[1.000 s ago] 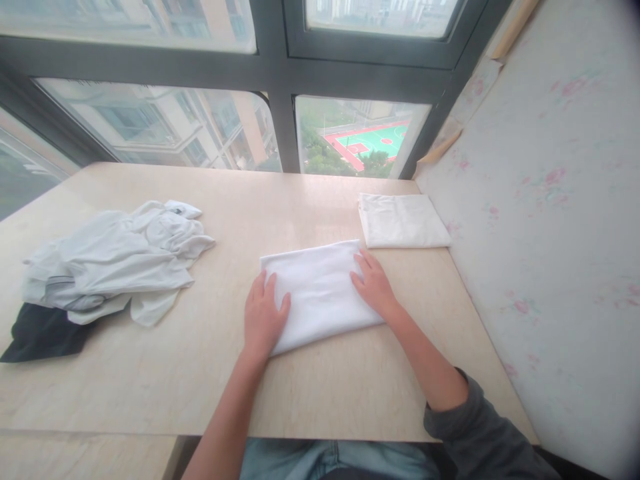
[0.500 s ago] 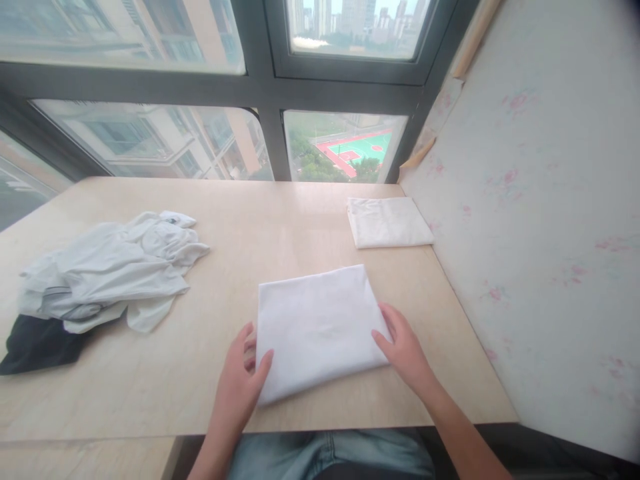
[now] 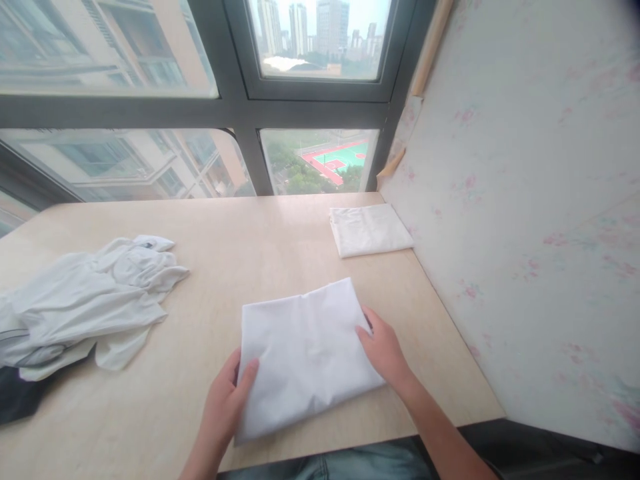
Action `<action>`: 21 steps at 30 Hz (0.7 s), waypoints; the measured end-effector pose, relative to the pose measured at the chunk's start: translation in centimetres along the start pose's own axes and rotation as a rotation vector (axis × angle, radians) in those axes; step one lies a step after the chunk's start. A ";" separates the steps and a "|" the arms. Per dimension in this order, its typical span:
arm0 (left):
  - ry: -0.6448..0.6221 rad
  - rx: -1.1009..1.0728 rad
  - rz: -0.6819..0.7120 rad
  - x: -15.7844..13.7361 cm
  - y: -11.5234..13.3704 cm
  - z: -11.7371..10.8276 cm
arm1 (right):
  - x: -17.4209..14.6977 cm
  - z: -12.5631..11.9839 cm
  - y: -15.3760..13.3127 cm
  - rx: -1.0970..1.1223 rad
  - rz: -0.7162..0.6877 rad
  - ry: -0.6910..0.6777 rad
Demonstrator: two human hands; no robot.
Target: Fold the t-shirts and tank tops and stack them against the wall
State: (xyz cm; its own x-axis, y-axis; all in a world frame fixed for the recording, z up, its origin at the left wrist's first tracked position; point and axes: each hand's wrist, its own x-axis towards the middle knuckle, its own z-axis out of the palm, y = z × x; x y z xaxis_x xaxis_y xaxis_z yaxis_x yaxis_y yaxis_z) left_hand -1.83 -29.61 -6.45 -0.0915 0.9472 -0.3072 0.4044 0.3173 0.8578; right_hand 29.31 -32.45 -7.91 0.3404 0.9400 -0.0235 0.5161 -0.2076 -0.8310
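A white cloth folded into a neat rectangle (image 3: 305,353), probably a garment, lies before me near the table's front edge. My left hand (image 3: 227,393) grips its left side, thumb on top and fingers tucked beneath. On the opposite side my right hand (image 3: 383,343) pinches the right edge the same way, its fingertips hidden under the fabric. The cloth's top bows a little between my hands, with small creases by the left thumb and along the front edge.
Farther back by the wall lies another folded off-white cloth (image 3: 370,230). A loose heap of white clothes (image 3: 95,287) covers the left side, with a black cloth (image 3: 25,393) under it. The papered wall (image 3: 525,233) bounds the right; windows (image 3: 320,160) stand behind the wooden table (image 3: 240,250).
Both hands have closed on the folded cloth's sides, and its surface has creased. My view has shifted, so everything on the table appears lower and farther left.
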 end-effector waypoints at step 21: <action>-0.204 0.026 0.385 21.4 16.9 21.1 | 22.4 -12.4 -2.1 -0.597 -0.359 0.429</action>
State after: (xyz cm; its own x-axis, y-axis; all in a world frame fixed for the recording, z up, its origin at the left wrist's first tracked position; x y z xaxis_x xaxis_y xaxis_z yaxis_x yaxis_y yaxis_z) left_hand 22.24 -4.92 -7.23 0.2509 0.9670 -0.0438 0.3969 -0.0615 0.9158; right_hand 45.64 -14.35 0.20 0.2832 0.8164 0.5033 0.9415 -0.1365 -0.3083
